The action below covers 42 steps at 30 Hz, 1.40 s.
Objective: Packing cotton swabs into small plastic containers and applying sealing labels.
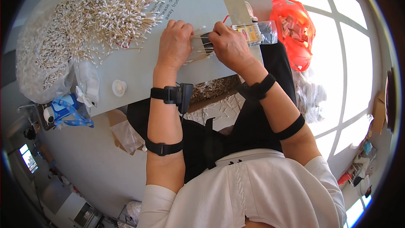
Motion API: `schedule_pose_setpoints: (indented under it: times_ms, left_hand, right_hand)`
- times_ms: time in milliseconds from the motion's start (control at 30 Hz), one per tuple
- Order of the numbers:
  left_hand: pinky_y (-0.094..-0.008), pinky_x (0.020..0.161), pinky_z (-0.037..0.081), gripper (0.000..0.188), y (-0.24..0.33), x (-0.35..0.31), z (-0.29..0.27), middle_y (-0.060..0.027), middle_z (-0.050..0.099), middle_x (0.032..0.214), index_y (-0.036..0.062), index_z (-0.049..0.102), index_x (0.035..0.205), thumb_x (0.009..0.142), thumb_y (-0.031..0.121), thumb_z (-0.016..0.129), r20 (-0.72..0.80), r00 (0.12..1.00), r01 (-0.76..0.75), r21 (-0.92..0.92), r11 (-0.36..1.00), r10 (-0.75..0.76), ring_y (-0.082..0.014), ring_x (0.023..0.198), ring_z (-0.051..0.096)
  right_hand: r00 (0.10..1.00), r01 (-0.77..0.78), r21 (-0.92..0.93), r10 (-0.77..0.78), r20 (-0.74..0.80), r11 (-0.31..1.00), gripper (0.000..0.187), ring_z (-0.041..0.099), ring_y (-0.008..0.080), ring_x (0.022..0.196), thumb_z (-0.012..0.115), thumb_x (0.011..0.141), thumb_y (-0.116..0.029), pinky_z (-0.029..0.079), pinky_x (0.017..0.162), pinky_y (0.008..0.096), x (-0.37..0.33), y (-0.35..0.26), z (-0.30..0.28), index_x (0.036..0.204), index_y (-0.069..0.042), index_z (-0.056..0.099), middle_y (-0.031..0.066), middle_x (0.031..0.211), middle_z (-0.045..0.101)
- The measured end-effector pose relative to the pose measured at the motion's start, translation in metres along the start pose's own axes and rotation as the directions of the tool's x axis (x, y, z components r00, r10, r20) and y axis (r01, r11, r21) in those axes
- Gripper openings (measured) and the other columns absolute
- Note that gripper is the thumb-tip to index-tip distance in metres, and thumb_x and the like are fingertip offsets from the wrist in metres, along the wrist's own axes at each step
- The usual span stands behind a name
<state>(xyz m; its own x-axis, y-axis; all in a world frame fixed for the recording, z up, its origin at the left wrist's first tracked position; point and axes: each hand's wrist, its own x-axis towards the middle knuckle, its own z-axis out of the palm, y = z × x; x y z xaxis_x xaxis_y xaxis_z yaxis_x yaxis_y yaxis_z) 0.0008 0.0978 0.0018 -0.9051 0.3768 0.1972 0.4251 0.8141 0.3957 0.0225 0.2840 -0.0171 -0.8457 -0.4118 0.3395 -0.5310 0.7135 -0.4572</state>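
At the table's near right corner my two hands work close together over cotton swabs. My left hand [175, 42] is closed, its fingertips curled down on a few cotton swabs [197, 54] that stretch across the gap toward the right. My right hand [230, 44] is closed too, fingers pinched and pointing down; what they grip is hidden beneath them. Part of a dark flat object [206, 42] shows between the hands. Just right of my right hand lies a clear bag of cotton swabs [253, 33] with a yellow label, its transparent end past the table edge.
A large heap of cotton swabs [114, 12] spills from a clear sack on the left of the table [135, 76]. Nearby are a small white cup [119, 88] and a blue strap [71, 114]. Below sits a box of swabs [215, 90]. A red bag [293, 29] stands right.
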Motion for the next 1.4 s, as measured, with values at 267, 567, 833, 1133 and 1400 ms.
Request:
schedule_pose_setpoints:
  times_ms: [267,567,833,1133,1400]
  left_hand:
    - [-0.0413,0.077,0.047,0.007,-0.003,0.003,-0.003,-0.0084,0.060,0.082,0.0065,0.060,0.077,0.077,0.000,0.063,0.116,0.993,-0.002,0.082,0.997,-0.008,-0.0295,0.089,0.056]
    - [-0.0422,0.078,0.048,0.008,-0.001,0.012,0.005,-0.0097,0.061,0.083,0.0044,0.060,0.079,0.079,0.001,0.067,-0.054,0.998,-0.008,0.182,0.983,0.018,-0.0317,0.087,0.057]
    - [-0.0415,0.076,0.049,0.009,0.001,0.002,0.003,-0.0099,0.061,0.087,0.0046,0.062,0.084,0.078,-0.002,0.065,-0.037,0.996,0.077,0.050,0.996,-0.075,-0.0312,0.089,0.057]
    - [-0.0411,0.084,0.047,0.030,0.030,-0.074,0.017,-0.0092,0.057,0.099,0.0073,0.063,0.098,0.071,-0.004,0.069,-0.296,0.898,0.253,-0.259,0.932,-0.326,-0.0304,0.099,0.054]
    - [-0.0384,0.084,0.043,0.022,0.033,-0.066,0.019,-0.0017,0.057,0.092,0.0108,0.068,0.085,0.067,0.003,0.077,-0.265,0.954,0.114,-0.116,0.987,-0.141,-0.0248,0.093,0.054]
  right_hand:
    - [0.996,-0.084,0.017,0.084,-0.021,0.996,0.007,0.063,0.0314,0.076,0.065,0.080,-0.004,0.050,0.064,0.0437,0.000,-0.003,0.001,0.080,-0.004,0.058,0.0102,0.089,0.054]
    - [0.996,-0.065,0.034,0.063,0.066,0.997,0.008,0.065,0.0321,0.081,0.060,0.076,-0.001,0.054,0.069,0.0409,0.004,0.001,-0.002,0.082,-0.005,0.064,0.0127,0.091,0.058]
    - [0.997,-0.079,0.087,0.077,0.027,0.993,0.011,0.064,0.0342,0.082,0.061,0.076,0.001,0.054,0.070,0.0418,0.002,0.002,-0.002,0.086,-0.004,0.062,0.0145,0.095,0.057]
    - [0.972,-0.211,0.140,0.222,-0.073,0.967,0.017,0.063,0.0346,0.085,0.066,0.079,0.001,0.052,0.071,0.0430,-0.041,-0.012,-0.014,0.094,-0.005,0.062,0.0099,0.099,0.059]
    - [0.992,-0.102,-0.047,0.106,0.076,0.994,0.007,0.065,0.0324,0.078,0.058,0.080,-0.004,0.053,0.062,0.0429,-0.020,-0.003,-0.012,0.087,-0.005,0.060,0.0112,0.092,0.057]
